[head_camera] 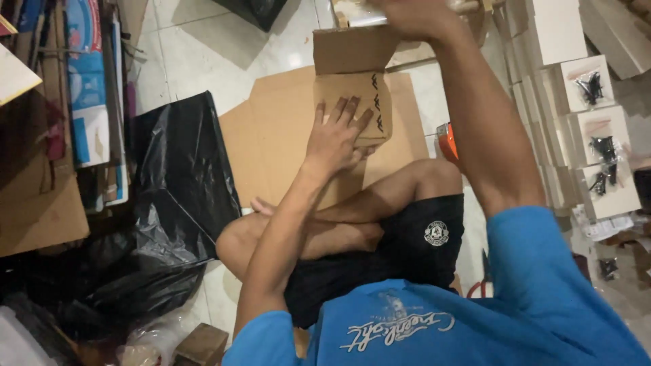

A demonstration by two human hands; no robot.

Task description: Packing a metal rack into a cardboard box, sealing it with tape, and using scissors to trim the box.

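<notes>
On floor cardboard (271, 142), an upright box (352, 81) under both hands.

A small brown cardboard box (352, 88) stands under the left hand (336, 135), whose spread fingers press flat on its side. Its open top flap sticks up just below the right hand (413, 17). Black zigzag marks run along its right edge.

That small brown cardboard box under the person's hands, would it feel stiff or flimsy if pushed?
The cardboard box probably feels light and fairly stiff, though its open flap would likely bend. The left hand presses flat on its side, so it may slide on the flat cardboard sheet otherwise.
</notes>
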